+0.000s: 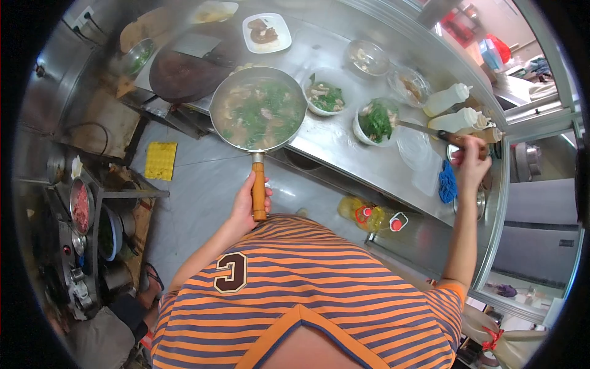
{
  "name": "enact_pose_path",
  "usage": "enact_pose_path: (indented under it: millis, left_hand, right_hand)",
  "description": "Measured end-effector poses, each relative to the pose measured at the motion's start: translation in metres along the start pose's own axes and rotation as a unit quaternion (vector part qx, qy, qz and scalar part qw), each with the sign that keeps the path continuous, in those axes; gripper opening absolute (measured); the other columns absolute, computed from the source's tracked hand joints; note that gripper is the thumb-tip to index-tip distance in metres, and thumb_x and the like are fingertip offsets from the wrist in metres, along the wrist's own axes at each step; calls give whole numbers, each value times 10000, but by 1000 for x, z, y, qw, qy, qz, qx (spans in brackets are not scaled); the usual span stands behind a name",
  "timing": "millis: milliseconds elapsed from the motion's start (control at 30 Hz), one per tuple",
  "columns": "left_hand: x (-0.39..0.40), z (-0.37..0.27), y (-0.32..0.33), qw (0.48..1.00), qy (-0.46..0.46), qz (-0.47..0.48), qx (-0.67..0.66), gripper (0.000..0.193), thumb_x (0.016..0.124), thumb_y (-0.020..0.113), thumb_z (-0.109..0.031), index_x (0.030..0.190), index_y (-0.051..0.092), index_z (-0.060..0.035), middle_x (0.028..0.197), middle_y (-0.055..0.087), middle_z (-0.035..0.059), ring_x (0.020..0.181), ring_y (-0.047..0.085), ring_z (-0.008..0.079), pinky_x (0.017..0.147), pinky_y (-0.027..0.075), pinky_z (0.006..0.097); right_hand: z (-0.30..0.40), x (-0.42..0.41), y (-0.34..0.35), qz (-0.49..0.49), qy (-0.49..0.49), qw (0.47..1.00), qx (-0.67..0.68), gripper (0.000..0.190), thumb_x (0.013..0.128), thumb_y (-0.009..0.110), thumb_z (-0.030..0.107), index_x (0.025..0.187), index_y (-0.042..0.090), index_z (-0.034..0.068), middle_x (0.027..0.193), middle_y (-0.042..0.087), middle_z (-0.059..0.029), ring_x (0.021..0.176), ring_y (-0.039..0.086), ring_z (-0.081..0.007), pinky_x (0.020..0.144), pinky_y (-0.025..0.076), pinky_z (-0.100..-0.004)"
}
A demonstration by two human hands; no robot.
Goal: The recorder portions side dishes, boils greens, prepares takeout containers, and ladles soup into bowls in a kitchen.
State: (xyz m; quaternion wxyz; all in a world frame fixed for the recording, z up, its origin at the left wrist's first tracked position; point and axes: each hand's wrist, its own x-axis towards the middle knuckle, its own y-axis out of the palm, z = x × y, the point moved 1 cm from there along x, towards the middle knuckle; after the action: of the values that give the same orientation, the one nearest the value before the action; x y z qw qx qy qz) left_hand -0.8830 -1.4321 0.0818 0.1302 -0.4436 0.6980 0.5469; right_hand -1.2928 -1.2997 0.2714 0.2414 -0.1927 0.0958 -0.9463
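Note:
My left hand (pixel 246 199) grips the wooden handle (pixel 259 191) of a metal saucepan (pixel 258 110). Broth with green leaves and pale pieces of meat fills much of the pan, which is at the counter's front edge. Out to the right, my right hand (pixel 471 159) is closed around the dark handle of a ladle (pixel 426 129). The ladle's head is at a plastic bowl (pixel 375 122) heaped with leafy greens and meat; the greens partly hide it. A second plastic bowl (pixel 325 94) of greens and meat stands between that bowl and the pan.
A white plate (pixel 267 33) with meat, a round dark chopping board (pixel 186 76), squeeze bottles (pixel 447 99) and clear lids (pixel 417 147) share the steel counter (pixel 341 159). A blue cloth (pixel 447 182) lies right. Oil jugs (pixel 368 214) stand below; a person (pixel 110 332) is at lower left.

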Motion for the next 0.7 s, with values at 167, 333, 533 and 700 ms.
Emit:
enact_pose_path:
  millis: [167, 333, 533, 700]
  left_hand:
    - [-7, -6, 9, 999, 10, -40, 24, 408, 864, 430, -462, 999, 457, -78, 661, 507, 56, 456, 458, 133, 395, 381, 260]
    - [-15, -9, 7, 998, 20, -40, 50, 400, 869, 433, -448, 995, 475, -71, 662, 508, 54, 455, 455, 131, 396, 373, 259]
    - [-14, -9, 14, 997, 34, -45, 60, 417, 863, 442, -458, 993, 487, -64, 670, 517, 56, 464, 465, 132, 406, 383, 265]
    - [-8, -5, 8, 999, 6, -32, 26, 414, 873, 425, -450, 997, 488, -60, 679, 527, 61, 470, 480, 132, 407, 392, 265]
  right_hand:
    - [-4, -56, 24, 297, -457, 767, -339, 292, 631, 667, 24, 905, 570, 36, 603, 539, -78, 499, 544, -212, 465, 430, -287]
    - [27, -60, 31, 181, -544, 783, -240, 321, 614, 656, 27, 919, 571, -22, 663, 581, -85, 456, 520, -196, 439, 422, -278]
    - [20, -72, 131, 302, -544, 777, -99, 348, 636, 670, 33, 968, 574, 3, 730, 603, -118, 562, 581, -228, 506, 467, -303]
    - [-9, -71, 229, 353, -620, 693, -105, 375, 670, 684, 91, 1016, 540, 70, 763, 597, -90, 588, 584, -220, 498, 457, -302]
